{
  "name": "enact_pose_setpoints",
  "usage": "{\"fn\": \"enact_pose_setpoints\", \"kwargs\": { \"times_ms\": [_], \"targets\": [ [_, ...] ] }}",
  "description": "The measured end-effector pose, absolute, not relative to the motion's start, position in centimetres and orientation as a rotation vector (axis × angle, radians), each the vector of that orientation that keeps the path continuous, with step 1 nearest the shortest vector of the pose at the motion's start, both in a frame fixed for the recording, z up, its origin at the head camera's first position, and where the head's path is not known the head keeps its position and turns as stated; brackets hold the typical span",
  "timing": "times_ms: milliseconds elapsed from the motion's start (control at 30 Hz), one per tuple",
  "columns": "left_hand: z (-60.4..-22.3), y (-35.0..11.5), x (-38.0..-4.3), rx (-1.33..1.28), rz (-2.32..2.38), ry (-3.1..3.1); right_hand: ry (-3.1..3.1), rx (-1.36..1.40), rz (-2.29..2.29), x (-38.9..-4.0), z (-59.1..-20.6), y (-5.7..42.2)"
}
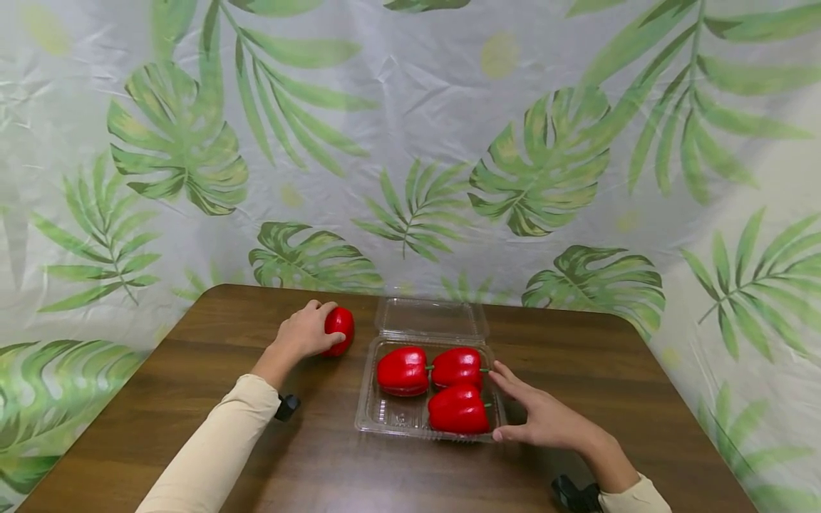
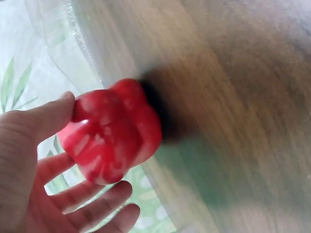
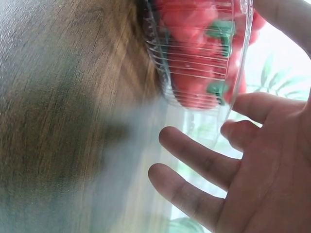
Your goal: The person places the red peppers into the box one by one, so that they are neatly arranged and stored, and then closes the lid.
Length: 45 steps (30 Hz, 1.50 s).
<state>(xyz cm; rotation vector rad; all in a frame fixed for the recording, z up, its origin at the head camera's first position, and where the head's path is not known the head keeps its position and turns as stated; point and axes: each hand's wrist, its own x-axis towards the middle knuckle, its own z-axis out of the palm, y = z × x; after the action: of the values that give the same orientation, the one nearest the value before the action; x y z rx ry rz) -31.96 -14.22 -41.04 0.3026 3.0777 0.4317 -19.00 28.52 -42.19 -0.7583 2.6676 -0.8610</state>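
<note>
At the left of the table in the head view, my left hand (image 1: 300, 332) grips a red bell pepper (image 1: 341, 332). The left wrist view shows the thumb on one side of that pepper (image 2: 114, 131) and fingers on the other. A clear plastic clamshell container (image 1: 367, 419) lies with its lid folded back. Inside it are three red bell peppers with green stems, one at left (image 1: 402, 372), one at back right (image 1: 457, 367), one at front right (image 1: 458, 410). My right hand (image 1: 548, 417) rests against the container's right side, thumb and fingers spread, touching its rim (image 3: 247, 53).
The clamshell's lid (image 1: 431, 318) lies toward the back edge of the brown wooden table (image 1: 308, 456). A leaf-patterned sheet (image 1: 410, 142) hangs behind the table. Dark wrist devices show at the left wrist (image 1: 288, 407) and right wrist (image 1: 575, 494).
</note>
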Motion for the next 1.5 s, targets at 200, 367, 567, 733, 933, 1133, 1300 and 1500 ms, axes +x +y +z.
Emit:
{"fn": "enact_pose_setpoints", "kwargs": {
  "times_ms": [200, 367, 567, 733, 933, 1133, 1300, 1500],
  "targets": [
    [-41.2, -14.0, -31.9, 0.331, 0.46, 3.068, 2.664, -0.756, -0.87, -19.0, -42.3, 28.5],
    [-41.2, -14.1, -31.8, 0.382, 0.468, 3.053, 2.678, -0.765, -0.866, -19.0, -42.3, 28.5],
    [-41.6, -14.2, -31.8, 0.436, 0.559, 3.035, 2.707, -0.778, -0.842, -18.9, -42.4, 28.7],
    [-41.8, -14.5, -31.7, 0.482, 0.604, 3.025, 2.701, -0.766, -0.867, -18.8, -42.6, 28.7],
    [-41.8, -14.7, -31.6, 0.509, 0.6, 3.014, 2.693, -0.769, -0.876, -18.9, -42.7, 28.7],
    [-42.2, -14.8, -31.3, 0.497, 0.59, 3.031, 2.705, -0.793, -0.838, -18.8, -42.6, 28.7],
    [-42.2, -14.9, -31.3, 0.502, 0.61, 3.031, 2.694, -0.791, -0.86, -19.0, -42.6, 28.6],
    [-42.2, -15.2, -31.3, 0.576, 0.625, 3.036, 2.705, -0.787, -0.864, -18.9, -42.7, 28.6]
  ]
}}
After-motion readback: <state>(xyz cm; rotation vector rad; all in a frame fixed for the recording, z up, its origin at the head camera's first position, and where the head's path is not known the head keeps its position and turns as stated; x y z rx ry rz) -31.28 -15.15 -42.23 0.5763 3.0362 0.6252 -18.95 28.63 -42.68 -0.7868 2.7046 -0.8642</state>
